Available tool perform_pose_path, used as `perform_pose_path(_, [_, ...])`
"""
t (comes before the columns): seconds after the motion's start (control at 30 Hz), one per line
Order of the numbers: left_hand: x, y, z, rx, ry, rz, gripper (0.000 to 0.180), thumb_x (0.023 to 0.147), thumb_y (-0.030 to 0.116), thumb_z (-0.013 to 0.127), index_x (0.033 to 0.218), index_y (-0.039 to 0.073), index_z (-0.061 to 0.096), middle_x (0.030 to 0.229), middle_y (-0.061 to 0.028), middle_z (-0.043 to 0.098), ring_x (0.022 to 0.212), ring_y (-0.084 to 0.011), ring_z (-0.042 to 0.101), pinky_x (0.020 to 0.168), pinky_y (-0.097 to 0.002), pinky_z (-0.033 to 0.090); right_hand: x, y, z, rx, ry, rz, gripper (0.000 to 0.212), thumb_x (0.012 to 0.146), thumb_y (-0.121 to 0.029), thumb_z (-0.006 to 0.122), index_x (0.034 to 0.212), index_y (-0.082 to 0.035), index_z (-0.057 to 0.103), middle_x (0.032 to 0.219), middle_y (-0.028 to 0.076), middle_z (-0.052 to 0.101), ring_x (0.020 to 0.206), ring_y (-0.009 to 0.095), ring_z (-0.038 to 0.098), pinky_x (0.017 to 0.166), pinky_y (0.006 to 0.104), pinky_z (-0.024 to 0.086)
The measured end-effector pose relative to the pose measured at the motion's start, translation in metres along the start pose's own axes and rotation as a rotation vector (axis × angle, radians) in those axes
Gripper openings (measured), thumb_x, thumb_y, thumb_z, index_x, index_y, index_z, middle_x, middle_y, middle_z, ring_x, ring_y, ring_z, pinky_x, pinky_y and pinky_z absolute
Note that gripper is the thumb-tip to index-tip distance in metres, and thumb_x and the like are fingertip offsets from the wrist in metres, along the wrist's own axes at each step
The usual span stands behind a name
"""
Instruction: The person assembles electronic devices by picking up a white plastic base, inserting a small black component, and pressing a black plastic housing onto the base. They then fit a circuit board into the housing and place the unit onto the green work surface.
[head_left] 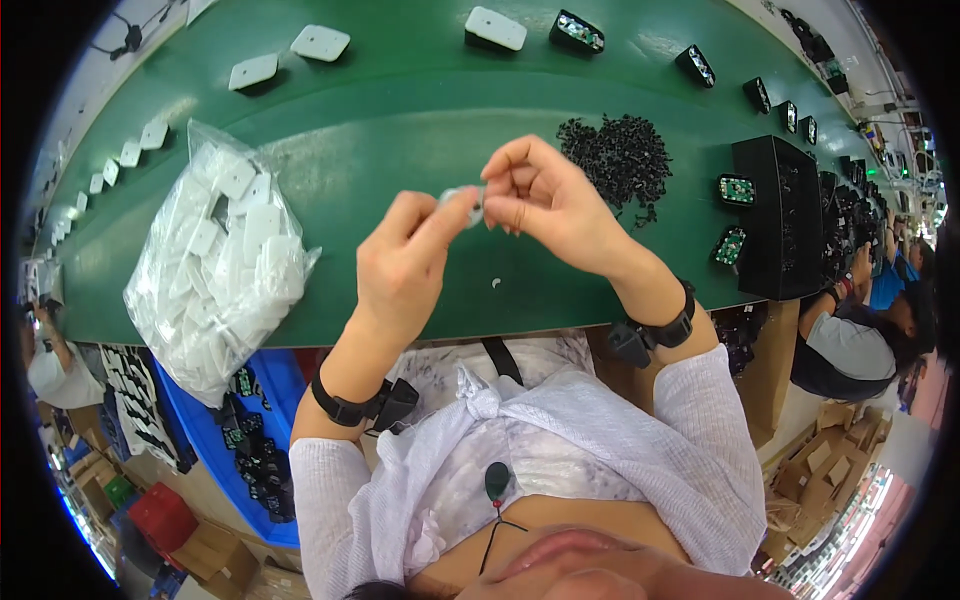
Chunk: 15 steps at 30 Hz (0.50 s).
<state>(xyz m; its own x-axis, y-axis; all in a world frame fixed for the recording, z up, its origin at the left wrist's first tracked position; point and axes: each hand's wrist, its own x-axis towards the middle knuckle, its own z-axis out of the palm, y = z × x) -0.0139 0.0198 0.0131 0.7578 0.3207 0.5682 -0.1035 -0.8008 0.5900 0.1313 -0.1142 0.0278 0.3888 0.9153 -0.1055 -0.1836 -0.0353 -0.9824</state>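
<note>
Above the green table, my left hand [402, 250] pinches a small pale, rounded piece [474, 206] between thumb and fingers. Its exact kind is partly hidden by the fingertips. My right hand [545, 205] meets it from the right, its thumb and curled fingertips closed at the piece's edge. Whether something tiny sits in those right fingertips is too small to make out. On the table below the hands lies a tiny white bit [496, 283]. Beyond my right hand spreads a pile of small black parts [622, 165].
A clear bag of white plastic covers [235, 260] stands at the left. Black housings with circuit boards [578, 32] and white-topped ones [320, 43] line the table's far side. At right is a black box [775, 220]; a blue bin [200, 425] sits lower left. Co-workers flank both sides.
</note>
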Motion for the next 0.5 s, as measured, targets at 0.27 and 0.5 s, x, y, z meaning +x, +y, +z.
perform_pose_path(0.27, [0.023,0.001,0.004,-0.057,-0.186,0.064,0.028,0.072,-0.006,0.068,0.098,0.004,0.067,0.079,-0.0068,0.057,0.063,-0.0215,0.061,0.052,-0.031,0.049,-0.01,0.003,-0.005,0.302,0.036,0.117,0.019,0.093,-0.009,0.063,0.107,-0.005,0.05,0.089,0.004,0.062,0.079,0.009,0.059,0.067,0.022,0.046])
perform_pose_path(0.5, [0.042,-0.002,0.014,-0.117,-0.313,0.008,0.026,0.076,-0.004,0.068,0.1,0.005,0.066,0.081,-0.0074,0.059,0.064,-0.0221,0.061,0.052,-0.032,0.049,-0.012,0.006,-0.012,0.318,0.152,0.161,0.014,0.093,-0.009,0.063,0.103,-0.003,0.056,0.089,0.004,0.063,0.076,0.01,0.058,0.068,0.0244,0.047])
